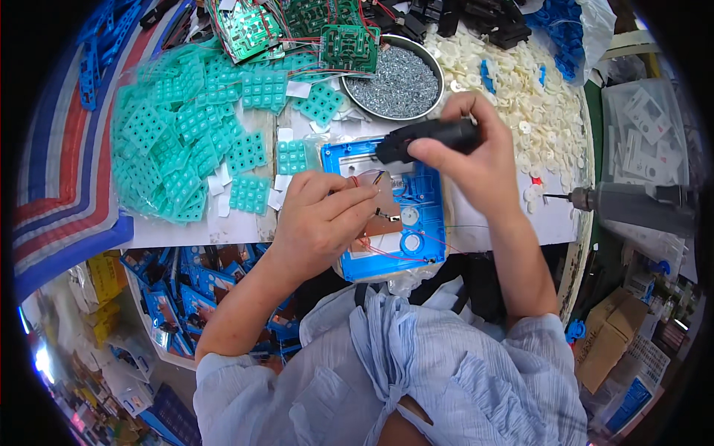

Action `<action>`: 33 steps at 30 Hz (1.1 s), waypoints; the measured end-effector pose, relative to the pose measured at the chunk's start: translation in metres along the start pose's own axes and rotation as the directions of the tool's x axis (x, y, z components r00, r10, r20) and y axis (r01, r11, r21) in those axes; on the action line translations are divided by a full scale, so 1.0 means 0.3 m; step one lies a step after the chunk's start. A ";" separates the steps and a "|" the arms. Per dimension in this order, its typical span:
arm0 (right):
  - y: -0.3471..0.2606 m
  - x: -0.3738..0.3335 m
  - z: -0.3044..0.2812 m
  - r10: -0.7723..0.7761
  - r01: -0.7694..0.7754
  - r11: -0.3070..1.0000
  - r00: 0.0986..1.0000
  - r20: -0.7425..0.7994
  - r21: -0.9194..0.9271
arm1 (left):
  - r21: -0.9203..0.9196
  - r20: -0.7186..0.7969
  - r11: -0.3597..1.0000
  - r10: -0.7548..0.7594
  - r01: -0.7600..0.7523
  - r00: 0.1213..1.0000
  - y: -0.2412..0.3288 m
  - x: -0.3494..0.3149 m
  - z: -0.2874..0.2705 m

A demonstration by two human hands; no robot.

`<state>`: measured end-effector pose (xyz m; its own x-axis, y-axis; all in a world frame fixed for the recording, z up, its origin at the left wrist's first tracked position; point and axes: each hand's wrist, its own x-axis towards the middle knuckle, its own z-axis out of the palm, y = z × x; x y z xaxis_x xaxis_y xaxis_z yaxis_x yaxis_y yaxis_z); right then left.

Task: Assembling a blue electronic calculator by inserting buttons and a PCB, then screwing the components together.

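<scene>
A blue plastic housing lies in front of me with its hollow inside facing up. In it sits a brown circuit board with thin coloured wires, partly covered by my left hand. The left fingers are closed at the board's edge and hide part of it. My right hand grips a black plastic part between thumb and fingers, raised over the housing's upper right. Red wires trail across the housing's lower end.
Turquoise keypads pile up at left. A metal bowl of screws stands behind the housing, beside green circuit boards. White discs spread at right, near an electric screwdriver. More blue housings fill a bin at lower left.
</scene>
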<state>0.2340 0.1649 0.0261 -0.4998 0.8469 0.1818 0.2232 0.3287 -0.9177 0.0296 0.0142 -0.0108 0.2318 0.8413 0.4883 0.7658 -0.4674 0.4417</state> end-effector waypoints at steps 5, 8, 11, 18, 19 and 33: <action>-0.004 -0.070 0.084 0.196 -0.211 0.961 0.976 0.099 0.180 | -0.162 -0.146 0.978 -0.151 0.127 0.978 -0.019 -0.036 0.007; -0.027 -0.088 0.082 0.192 -0.188 0.981 0.963 0.187 -0.039 | -0.333 -0.202 0.906 -0.338 0.260 0.919 -0.022 -0.041 0.005; -0.062 -0.084 0.071 0.242 -0.216 0.968 0.934 0.262 -0.125 | -0.558 -0.171 0.750 -0.524 0.356 0.834 -0.042 -0.034 0.039; -0.076 -0.100 0.016 0.067 0.012 0.972 0.943 0.326 -0.234 | -0.776 -0.013 0.453 -0.707 0.439 0.707 -0.044 -0.007 0.024; -0.074 -0.109 0.012 0.087 -0.019 0.977 0.945 0.315 -0.213 | -0.777 -0.024 0.455 -0.711 0.434 0.703 -0.047 -0.012 0.031; -0.090 -0.071 -0.003 0.031 0.151 0.931 0.875 0.483 -0.333 | -0.712 -0.049 0.528 -0.695 0.463 0.717 -0.053 -0.025 0.031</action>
<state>0.2396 0.1383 0.0473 -0.8348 0.5492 -0.0400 0.4111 0.5733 -0.7087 0.0214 0.0179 -0.0285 -0.3957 0.9149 0.0803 0.0846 -0.0508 0.9951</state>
